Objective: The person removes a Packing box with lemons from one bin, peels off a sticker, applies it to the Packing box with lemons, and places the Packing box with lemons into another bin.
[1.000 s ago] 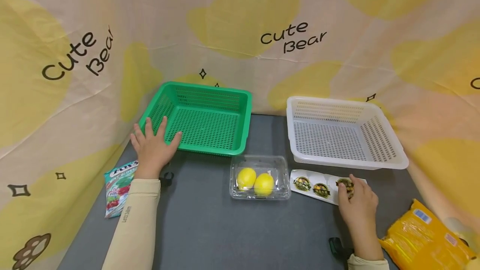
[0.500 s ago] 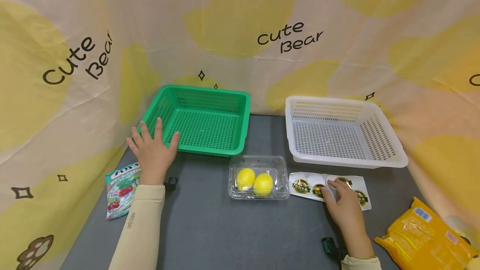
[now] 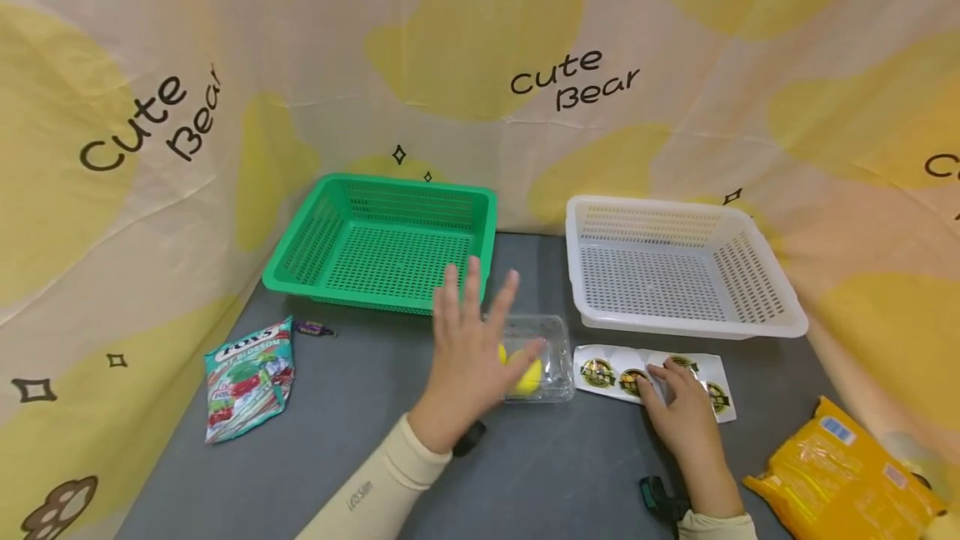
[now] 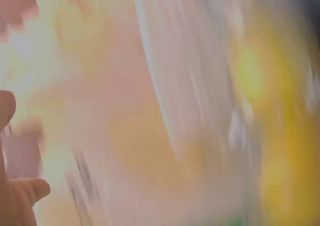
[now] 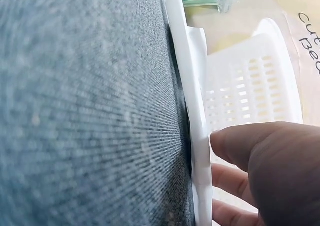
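My left hand (image 3: 468, 365) hovers with fingers spread, in front of a clear plastic clamshell box (image 3: 557, 348) in the head view. Two lemons (image 3: 529, 382) sit in the box, partly hidden behind the hand. To the right, my right hand (image 3: 684, 419) rests its thumb and fingertips on a white strip of round stickers (image 3: 597, 372). Seen edge-on in the right wrist view, the sticker strip (image 5: 192, 85) lies along the table with the thumb (image 5: 232, 143) touching its upper face. The left wrist view is blurred; finger parts and yellow smears show there.
A green basket (image 3: 375, 302) stands at the back left and a white basket (image 3: 690, 325) at the back right. A teal candy bag (image 3: 251, 382) and a small purple-wrapped sweet (image 3: 313, 328) lie left. An orange packet (image 3: 847, 473) lies front right on the grey table (image 3: 330, 440).
My left hand has moved right from the green basket's near left corner to the clamshell box, uncovering the wrapped sweet. The right hand first shifted left along the sticker strip, then stayed there.
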`<state>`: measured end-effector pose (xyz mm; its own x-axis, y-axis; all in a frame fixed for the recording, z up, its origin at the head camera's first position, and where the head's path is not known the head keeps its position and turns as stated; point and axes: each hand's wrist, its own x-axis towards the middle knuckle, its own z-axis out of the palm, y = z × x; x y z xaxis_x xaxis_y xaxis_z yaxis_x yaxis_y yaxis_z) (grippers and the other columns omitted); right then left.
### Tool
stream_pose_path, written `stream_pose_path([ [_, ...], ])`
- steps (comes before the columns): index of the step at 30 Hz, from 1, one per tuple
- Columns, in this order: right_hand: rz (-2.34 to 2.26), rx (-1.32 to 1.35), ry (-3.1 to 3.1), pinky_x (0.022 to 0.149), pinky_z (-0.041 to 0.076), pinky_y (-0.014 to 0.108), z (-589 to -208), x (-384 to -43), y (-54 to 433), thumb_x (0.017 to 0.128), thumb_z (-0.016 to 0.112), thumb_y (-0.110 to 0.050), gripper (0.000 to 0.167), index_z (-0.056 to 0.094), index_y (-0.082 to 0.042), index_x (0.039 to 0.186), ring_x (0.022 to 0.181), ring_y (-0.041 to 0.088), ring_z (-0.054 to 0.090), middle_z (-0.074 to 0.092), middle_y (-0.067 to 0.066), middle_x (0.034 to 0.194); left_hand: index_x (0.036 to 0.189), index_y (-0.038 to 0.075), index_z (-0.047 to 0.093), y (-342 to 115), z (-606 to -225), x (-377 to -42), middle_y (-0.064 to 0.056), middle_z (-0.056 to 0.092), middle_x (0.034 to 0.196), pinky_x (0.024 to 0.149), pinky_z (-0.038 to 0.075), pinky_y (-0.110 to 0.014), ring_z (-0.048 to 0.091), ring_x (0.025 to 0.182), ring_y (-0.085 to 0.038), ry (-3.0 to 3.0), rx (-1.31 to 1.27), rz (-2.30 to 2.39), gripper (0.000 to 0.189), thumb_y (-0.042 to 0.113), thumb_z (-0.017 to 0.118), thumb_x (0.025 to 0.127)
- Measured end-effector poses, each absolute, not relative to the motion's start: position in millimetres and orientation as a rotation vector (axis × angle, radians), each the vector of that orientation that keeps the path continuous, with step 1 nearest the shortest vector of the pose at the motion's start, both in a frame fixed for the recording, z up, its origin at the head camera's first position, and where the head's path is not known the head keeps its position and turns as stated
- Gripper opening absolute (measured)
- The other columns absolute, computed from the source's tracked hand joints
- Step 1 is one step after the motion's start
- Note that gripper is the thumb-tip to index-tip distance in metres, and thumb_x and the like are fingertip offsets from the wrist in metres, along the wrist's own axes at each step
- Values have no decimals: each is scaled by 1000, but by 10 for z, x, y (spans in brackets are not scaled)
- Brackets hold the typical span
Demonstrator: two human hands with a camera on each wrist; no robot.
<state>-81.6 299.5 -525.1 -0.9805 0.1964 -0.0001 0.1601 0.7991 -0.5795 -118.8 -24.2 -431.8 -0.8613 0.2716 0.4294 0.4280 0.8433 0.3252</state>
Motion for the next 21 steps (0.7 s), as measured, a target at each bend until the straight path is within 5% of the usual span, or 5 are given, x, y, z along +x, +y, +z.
stream_pose_path([
  [3, 924, -265, -2909, 112, 27, 74, -5259, -815, 3000, 105, 67, -31, 46, 67, 3, 137, 145, 56, 35, 45, 32, 156, 172, 31, 19, 248, -4390, -780, -15, -14, 176, 123, 16, -65, -10, 160, -42, -2664, -803, -549, 95, 76, 55, 96],
  [9, 932, -259, -2922, 112, 26, 76, -5237, -823, 2993, 105, 67, -32, 47, 68, 4, 136, 146, 57, 33, 42, 32, 158, 172, 30, 9, 796, -4837, -300, -14, -11, 177, 124, 25, -54, -5, 162, -37, -2891, -1223, -592, 85, 74, 35, 104],
  [14, 944, -267, -2925, 113, 25, 77, -5219, -827, 2970, 104, 67, -30, 47, 68, 6, 135, 146, 57, 32, 42, 33, 158, 172, 27, 13, 900, -5153, -305, -15, 1, 177, 125, 21, -52, 1, 162, -35, -2987, -1225, -419, 84, 75, 28, 105],
  [21, 922, -275, -2915, 112, 26, 76, -5219, -830, 2979, 104, 69, -26, 41, 70, 5, 131, 145, 57, 34, 43, 33, 157, 172, 30, 11, 887, -5334, -487, -11, -5, 178, 127, 9, -54, -8, 162, -30, -3209, -1135, -399, 87, 78, 29, 102],
])
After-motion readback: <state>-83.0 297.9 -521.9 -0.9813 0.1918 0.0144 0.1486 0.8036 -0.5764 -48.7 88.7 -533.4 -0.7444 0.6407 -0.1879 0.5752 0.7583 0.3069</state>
